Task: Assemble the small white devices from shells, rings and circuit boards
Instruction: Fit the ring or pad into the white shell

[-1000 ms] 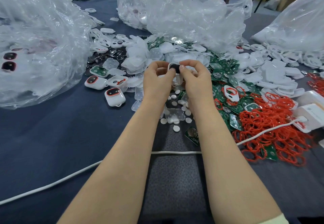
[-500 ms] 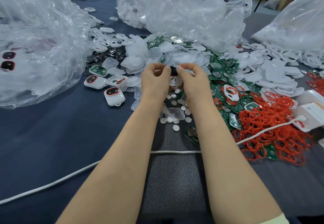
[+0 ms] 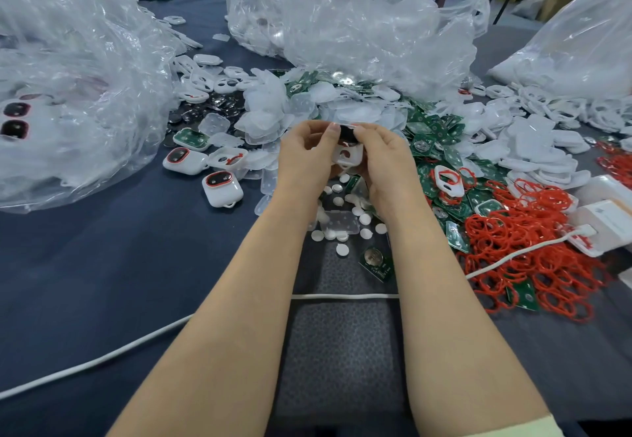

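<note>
Two hands meet above the table [image 3: 102, 265]; left hand [image 3: 306, 154] and right hand [image 3: 384, 161] both pinch one white shell [image 3: 349, 158], dark insert [image 3: 347, 132] at its top; fitting step, seemingly; next wants a square, even press.

Red rings [image 3: 533, 252], green circuit boards [image 3: 434, 135], white shells [image 3: 533, 149].

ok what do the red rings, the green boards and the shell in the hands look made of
Red rings: likely rubber or silicone, matte, lying limp and tangled. Green boards: rigid circuit laminate, glossy, with metal contacts. Shell, between left hand and right hand: looks like moulded white plastic, smooth, slightly shiny.
</note>
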{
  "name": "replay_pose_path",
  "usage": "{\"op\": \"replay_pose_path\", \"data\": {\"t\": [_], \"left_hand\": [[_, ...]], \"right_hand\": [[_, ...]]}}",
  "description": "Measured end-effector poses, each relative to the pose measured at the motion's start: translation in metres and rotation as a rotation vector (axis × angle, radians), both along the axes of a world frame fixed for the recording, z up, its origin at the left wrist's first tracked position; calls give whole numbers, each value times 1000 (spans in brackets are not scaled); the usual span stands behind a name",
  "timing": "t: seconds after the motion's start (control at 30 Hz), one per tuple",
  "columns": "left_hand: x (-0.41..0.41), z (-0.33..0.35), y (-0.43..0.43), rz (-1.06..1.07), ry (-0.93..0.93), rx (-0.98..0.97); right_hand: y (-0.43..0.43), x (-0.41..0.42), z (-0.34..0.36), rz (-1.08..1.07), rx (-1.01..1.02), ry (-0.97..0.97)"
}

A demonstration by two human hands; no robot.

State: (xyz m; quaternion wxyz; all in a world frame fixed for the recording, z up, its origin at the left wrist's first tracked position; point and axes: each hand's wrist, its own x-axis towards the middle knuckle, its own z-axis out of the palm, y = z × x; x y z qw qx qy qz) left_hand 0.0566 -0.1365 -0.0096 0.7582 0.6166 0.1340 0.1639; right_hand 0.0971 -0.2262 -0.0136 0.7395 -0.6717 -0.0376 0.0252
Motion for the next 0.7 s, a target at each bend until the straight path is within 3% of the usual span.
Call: {"op": "replay_pose_path", "data": {"t": [0.13, 0.53, 0.7], "left_hand": [[2, -1, 0, -22, 51, -24], [1, -4, -2, 55, -42, 364], [3, -9, -1, 125, -57, 469]], "right_hand": [[-4, -2, 2, 5, -72, -16], [0, -7, -1, -129, -430, -309], [2, -9, 0, -125, -439, -343]]}}
